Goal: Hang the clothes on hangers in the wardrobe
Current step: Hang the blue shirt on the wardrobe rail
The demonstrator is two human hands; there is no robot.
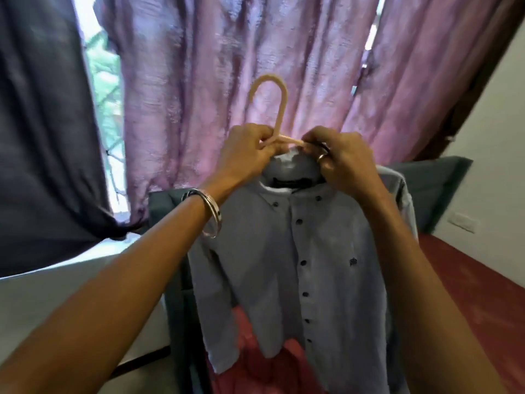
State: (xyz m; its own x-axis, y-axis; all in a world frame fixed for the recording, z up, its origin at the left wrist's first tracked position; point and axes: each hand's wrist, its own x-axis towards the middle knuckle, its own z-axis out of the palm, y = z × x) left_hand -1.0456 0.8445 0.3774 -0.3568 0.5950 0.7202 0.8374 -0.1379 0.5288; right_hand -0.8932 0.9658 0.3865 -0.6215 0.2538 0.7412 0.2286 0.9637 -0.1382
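The shirt [298, 265] hangs from the hanger [279, 109], held up in front of the curtain [199, 81] and above the bed [483, 294]. The front is buttoned; the collar sits at the base of the hook.

Hand state:
- Left hand [244, 155] — fingers curled round the hanger neck, just below the hook.
- Right hand [346, 163] — fingers pinch the right hanger arm and the collar edge together. A ring shows on one finger.
- The two hands are close together, either side of the neck.

Step in hand, as judged: seating the shirt on the hanger before it is carried to the wardrobe. The wardrobe is not in view.

To do this step well:
1. Keep the left hand's grip on the neck so the hanger stays level.
2. Use the right hand to settle the collar evenly round the neck, then check that each shoulder seam lies over a hanger arm.
3. The left sleeve hangs folded inward; let it fall free so the shirt does not slide to one side.
4. Lift by the hook only when both shoulders are seated.

Containers: none is visible. A pink garment [255, 365] lies below the shirt hem — likely next to be hung.
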